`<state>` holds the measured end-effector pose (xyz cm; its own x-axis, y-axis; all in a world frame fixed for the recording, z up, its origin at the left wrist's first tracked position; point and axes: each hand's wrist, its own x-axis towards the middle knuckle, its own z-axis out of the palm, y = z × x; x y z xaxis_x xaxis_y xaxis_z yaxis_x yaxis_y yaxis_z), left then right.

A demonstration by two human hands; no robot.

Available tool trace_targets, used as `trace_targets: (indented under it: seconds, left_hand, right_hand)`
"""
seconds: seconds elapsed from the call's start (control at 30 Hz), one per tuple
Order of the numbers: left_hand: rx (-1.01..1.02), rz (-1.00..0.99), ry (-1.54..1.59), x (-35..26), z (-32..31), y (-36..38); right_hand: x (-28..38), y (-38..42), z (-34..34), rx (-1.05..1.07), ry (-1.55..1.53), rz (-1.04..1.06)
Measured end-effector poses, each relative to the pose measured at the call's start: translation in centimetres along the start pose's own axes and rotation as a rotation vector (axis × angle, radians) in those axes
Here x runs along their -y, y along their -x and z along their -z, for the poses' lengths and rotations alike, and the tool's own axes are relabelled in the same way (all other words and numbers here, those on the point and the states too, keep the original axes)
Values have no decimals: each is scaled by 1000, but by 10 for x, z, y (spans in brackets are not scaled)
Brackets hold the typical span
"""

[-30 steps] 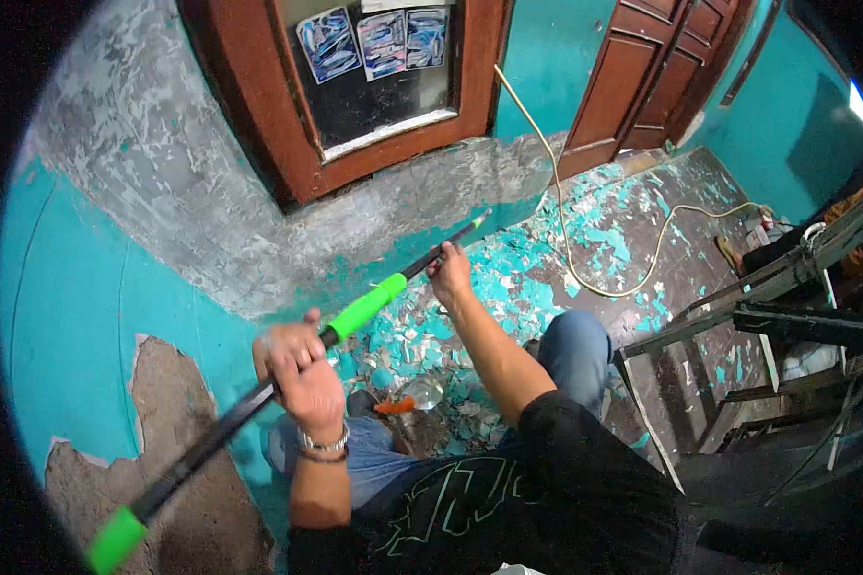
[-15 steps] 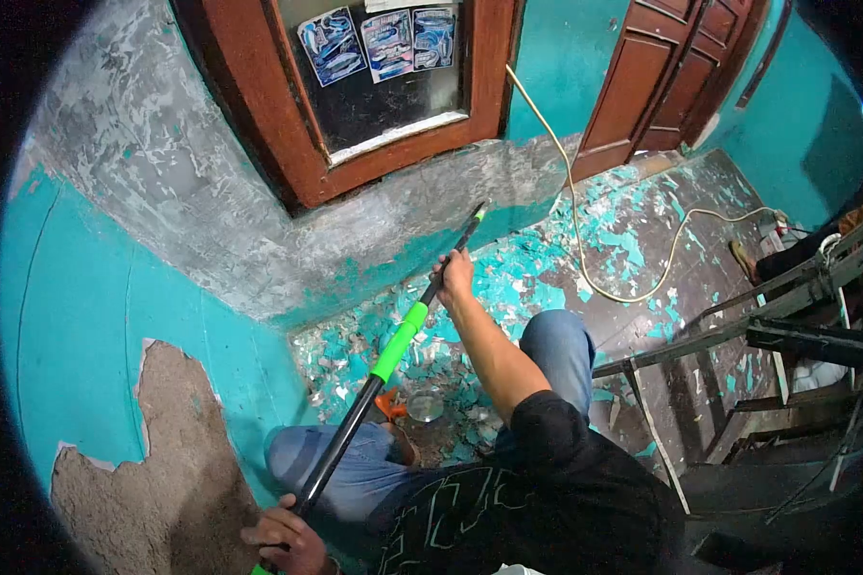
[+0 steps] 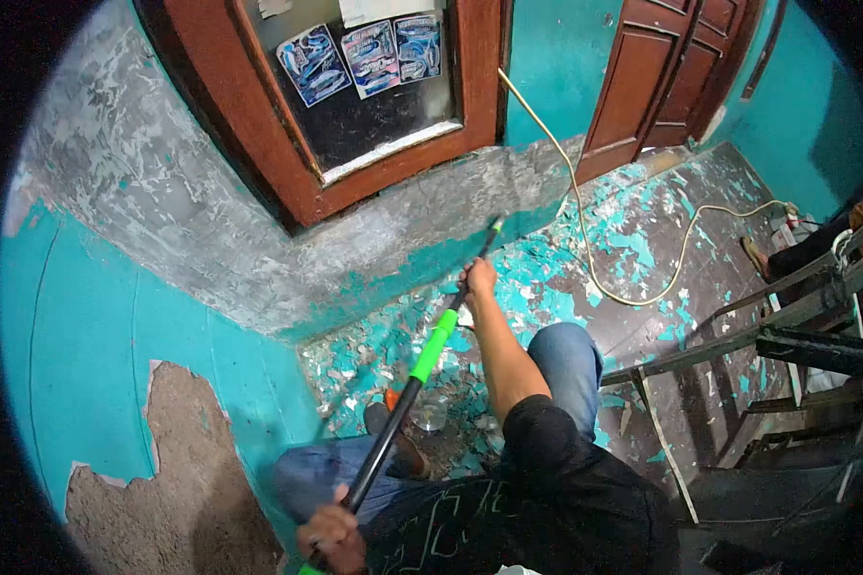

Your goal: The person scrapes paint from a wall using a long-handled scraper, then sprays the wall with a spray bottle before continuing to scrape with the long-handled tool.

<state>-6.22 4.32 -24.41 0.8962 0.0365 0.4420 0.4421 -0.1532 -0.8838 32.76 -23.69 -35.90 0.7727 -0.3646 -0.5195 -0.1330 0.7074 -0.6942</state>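
A long black pole with a green sleeve runs diagonally across the view, its far tip at the lower wall under the window. Near that tip my right hand is wrapped round the pole. My left hand, slightly blurred, grips the pole's lower end by my left thigh. Grey scraped plaster shows on the wall above a remaining strip of turquoise paint. Paint flakes lie thickly along the wall's foot.
A pale hose curves over the floor below the brown door. At right stands a dark metal frame, with another person's sandalled foot behind it. A clear round container sits near my legs.
The pole and both hands have moved right, with the tip now further along the wall and slightly lower. The head view has shifted a little.
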Motion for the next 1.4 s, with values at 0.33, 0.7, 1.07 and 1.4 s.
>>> trace_targets:
  seconds: [0.33,0.7,1.07,1.4]
  left_hand:
    - [-5,-340,1384,38,34,-57]
    - [-128,-381,2877,48,15,-78]
    - [-462,-325,2814,49,28,-88]
    - [-362,-366,2801,42,32,-78]
  right_hand:
    - [-13,22,-16,129,-72,-12]
    - [-11,27,-24,125,-146,2]
    - [7,8,-6,114,-69,91]
    - [22,26,-19,147,0,125]
